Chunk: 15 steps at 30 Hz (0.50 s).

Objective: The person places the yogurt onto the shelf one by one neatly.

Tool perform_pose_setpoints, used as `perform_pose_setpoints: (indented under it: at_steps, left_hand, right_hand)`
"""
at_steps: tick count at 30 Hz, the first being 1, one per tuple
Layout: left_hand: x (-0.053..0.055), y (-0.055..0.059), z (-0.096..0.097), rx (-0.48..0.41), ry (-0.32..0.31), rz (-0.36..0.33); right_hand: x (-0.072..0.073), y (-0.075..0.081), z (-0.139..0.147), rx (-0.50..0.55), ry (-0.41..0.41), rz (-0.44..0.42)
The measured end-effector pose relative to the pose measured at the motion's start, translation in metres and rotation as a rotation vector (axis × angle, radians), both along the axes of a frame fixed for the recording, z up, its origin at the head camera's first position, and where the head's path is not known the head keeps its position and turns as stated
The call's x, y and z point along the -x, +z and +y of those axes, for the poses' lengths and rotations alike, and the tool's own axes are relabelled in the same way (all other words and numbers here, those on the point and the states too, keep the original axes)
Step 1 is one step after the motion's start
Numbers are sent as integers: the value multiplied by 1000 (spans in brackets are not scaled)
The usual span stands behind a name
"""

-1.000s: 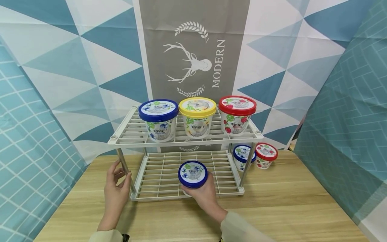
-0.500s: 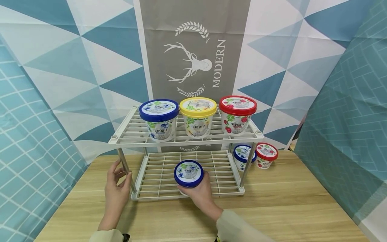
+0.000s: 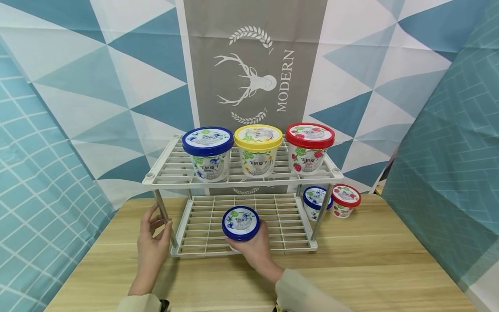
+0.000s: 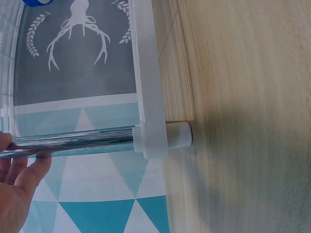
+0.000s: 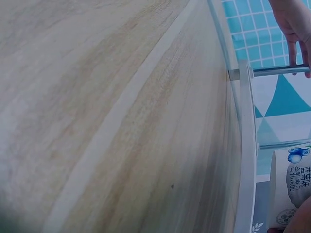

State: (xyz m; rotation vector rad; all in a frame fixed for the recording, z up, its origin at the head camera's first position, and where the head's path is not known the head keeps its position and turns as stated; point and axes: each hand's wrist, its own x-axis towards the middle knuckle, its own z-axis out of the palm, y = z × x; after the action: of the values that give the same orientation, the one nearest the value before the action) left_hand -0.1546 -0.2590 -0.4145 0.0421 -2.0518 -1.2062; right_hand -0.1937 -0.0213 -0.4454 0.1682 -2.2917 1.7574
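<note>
A two-tier white shelf rack [image 3: 243,185] with metal posts stands on the wooden table. My left hand [image 3: 153,245] holds its front left post [image 4: 87,141] between thumb and fingers. Over the front of the lower tier, my right hand [image 3: 255,249] grips a blue-lidded tub [image 3: 240,222] with blueberries printed on it. The tub is upright, lid up. Part of its side [image 5: 291,187] shows in the right wrist view; whether its base touches the lower tier, I cannot tell.
On the upper tier stand a blue-lidded tub [image 3: 208,151], a yellow-lidded tub [image 3: 258,151] and a red-lidded tub [image 3: 309,149]. Right of the rack, a smaller blue-lidded tub [image 3: 316,201] and a red-lidded tub [image 3: 345,201] sit on the table [image 3: 366,264]. Patterned cloth hangs behind.
My right hand has shifted slightly left over the lower tier with the tub. The left hand stays on the post. The head view has moved a little.
</note>
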Motion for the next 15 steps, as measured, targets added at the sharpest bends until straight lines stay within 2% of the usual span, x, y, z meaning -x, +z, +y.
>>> perform_pose_setpoints:
  at_steps: [15]
  left_hand:
    - [0,0,0,-8,-2,9]
  right_hand:
    - [4,-4,-4,-11,0,-4]
